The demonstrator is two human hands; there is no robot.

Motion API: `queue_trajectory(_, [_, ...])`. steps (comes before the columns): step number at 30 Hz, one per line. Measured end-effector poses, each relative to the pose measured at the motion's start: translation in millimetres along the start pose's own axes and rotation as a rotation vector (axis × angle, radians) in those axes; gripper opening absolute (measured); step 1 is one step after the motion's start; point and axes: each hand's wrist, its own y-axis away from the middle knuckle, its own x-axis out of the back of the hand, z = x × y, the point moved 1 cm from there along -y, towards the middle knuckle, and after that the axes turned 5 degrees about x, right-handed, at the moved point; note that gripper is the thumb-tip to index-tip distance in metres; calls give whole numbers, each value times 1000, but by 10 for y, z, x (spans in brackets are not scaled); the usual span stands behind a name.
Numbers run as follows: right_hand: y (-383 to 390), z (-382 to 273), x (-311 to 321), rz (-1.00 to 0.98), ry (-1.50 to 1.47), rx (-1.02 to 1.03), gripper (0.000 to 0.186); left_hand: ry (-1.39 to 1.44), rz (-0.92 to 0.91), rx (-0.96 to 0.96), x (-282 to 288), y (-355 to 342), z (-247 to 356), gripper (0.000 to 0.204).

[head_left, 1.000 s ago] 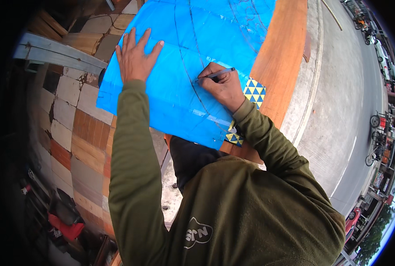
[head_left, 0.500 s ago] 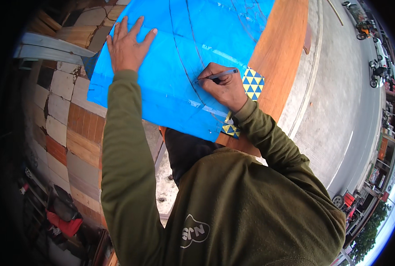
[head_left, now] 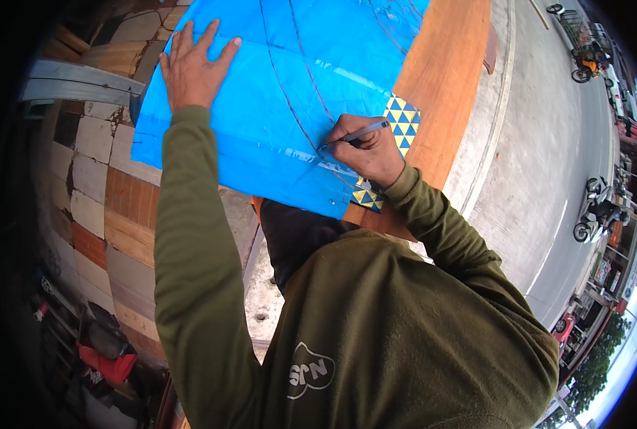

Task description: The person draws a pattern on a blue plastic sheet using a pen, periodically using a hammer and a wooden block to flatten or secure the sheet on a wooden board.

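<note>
Atop a brown wooden tabletop (head_left: 447,79) lies one blue plastic sheet (head_left: 250,107), with two long dark curved lines (head_left: 284,89) running down its middle and more lines near the top; at least two strips of clear tape (head_left: 354,79) cross it. Two hands are on it, well apart. The left hand (head_left: 198,70) is spread flat, fingers and thumb splayed, pressing near the sheet's left edge and holding nothing. The right hand (head_left: 370,149) is curled, pinching one pen (head_left: 370,131) whose tip is at the lower end of the left line. Two pieces of yellow-and-blue triangle-patterned material (head_left: 404,121) show past the sheet's right edge. Beyond these, a wide strip of wood runs along that side, then concrete pavement (head_left: 515,171); a broad stretch of blue separates the hands.
</note>
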Motion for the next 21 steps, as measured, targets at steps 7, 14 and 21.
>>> queue_trajectory(7, [102,-45,38,-55,-86,-74,4,0,33,-27,-34,2,-30,72])
queue_trajectory(14, [248,56,115,12,-47,-39,6,13,31,-18,-60,-14,-36,73])
queue_trajectory(21, [322,34,92,5,-52,-51,10,25,28,-25,-86,0,-67,74])
